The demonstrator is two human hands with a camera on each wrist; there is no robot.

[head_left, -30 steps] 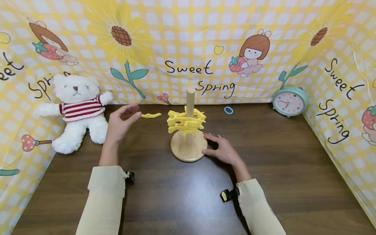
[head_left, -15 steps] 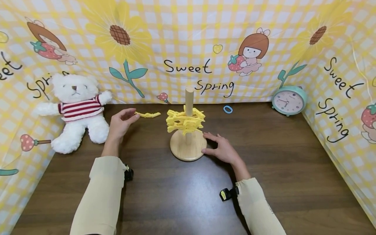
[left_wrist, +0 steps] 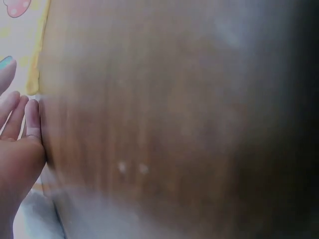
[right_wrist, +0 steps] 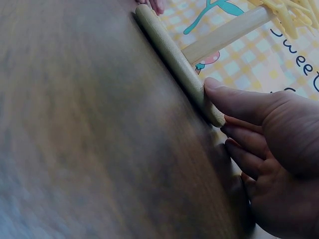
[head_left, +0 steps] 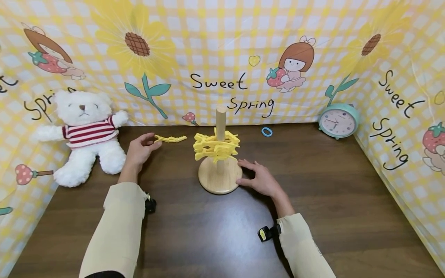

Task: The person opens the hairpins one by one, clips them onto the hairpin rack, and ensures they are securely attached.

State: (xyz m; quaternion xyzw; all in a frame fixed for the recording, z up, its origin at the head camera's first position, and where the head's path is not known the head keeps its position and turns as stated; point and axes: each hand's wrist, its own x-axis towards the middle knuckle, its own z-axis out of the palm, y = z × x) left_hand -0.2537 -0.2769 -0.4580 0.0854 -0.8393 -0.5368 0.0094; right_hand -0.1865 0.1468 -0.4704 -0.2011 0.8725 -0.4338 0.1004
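Observation:
A wooden stand (head_left: pixel 213 182) has a round base and an upright post. Several jagged yellow plastic pieces (head_left: pixel 216 146) sit around the post, raised above the base. My right hand (head_left: pixel 261 179) holds the base's right edge; in the right wrist view its thumb (right_wrist: pixel 239 102) lies on the rim, with the fingers beside it. Left of the stand, a long, thin yellow piece (head_left: pixel 172 139) lies on the table. My left hand (head_left: pixel 140 150) is at its left end, thumb and fingers apart. In the left wrist view, that yellow piece (left_wrist: pixel 34 82) shows just past the fingertips; contact cannot be told.
A white teddy bear (head_left: pixel 91 133) in a striped shirt sits at the left, close to my left hand. Toward the back lies a small blue ring (head_left: pixel 266 132). A green alarm clock (head_left: pixel 338 121) stands at the back right. Patterned cloth walls (head_left: pixel 222 50) enclose the brown table (head_left: pixel 208 239).
My left hand has come down and slightly right, reaching the yellow piece's left end. The right hand keeps its place on the base. The head view has shifted a little.

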